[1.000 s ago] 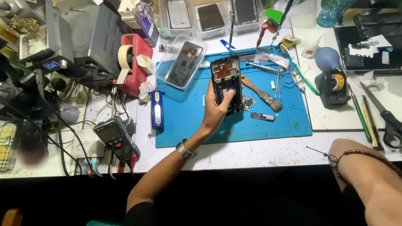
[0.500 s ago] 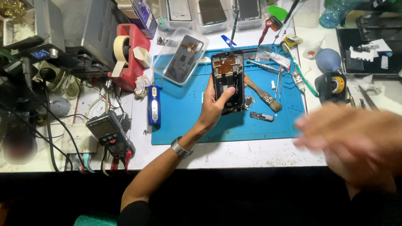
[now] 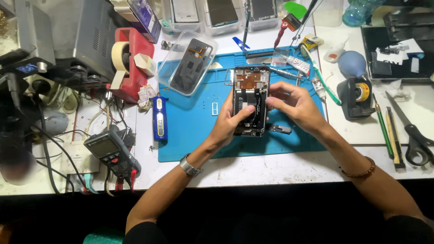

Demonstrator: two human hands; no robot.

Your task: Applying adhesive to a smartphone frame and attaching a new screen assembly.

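one white bench (image 3: 280,167) carries everything, and one blue work mat (image 3: 194,131) lies on it under both hands. left of the left hand, beyond the mat's edge, stand one grey power unit (image 3: 86,40), one red tape dispenser (image 3: 133,58) and one multimeter (image 3: 113,156). just up and left of the left hand sits one clear plastic tray (image 3: 190,65) with dark parts in it. one opened phone (image 3: 250,97), back cover off, is held between the two hands above the middle of the mat. the left hand (image 3: 235,119) is closed around the phone's lower left side, thumb laid across its exposed inside. the right hand (image 3: 294,104) grips the phone's right edge with its fingertips curled onto it. right of the right hand lie one pair of scissors (image 3: 416,135), one black tape holder (image 3: 357,97) and one blue air blower (image 3: 352,65). left of the left hand rests one small blue electric screwdriver (image 3: 159,118). one small dark metal piece (image 3: 280,129) lies just below the right hand.
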